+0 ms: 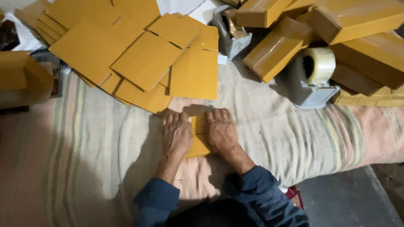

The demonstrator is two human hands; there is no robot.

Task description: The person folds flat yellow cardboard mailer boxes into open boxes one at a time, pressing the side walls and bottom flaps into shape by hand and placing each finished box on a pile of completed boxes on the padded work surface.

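Head view: both hands are pressing flat on a small yellow cardboard piece [198,138], mostly covered; its long axis is probably running away from the person. Left hand [176,133] and right hand [220,130] are lying palm-down, fingers extended and together, gripping nothing. The piece is sitting mid-frame on a striped cloth [84,138]. Flat yellow blanks [143,59] are piling up beyond, with taped boxes [275,48] and a grey tape dispenser [313,80] sitting right.

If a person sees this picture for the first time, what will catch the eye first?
Probably the two hands, left hand and right hand, pressing flat on a small yellow cardboard piece on the striped cloth. Behind them spreads a heap of flat yellow cardboard sheets. At the right stands a grey tape dispenser beside taped brown boxes.
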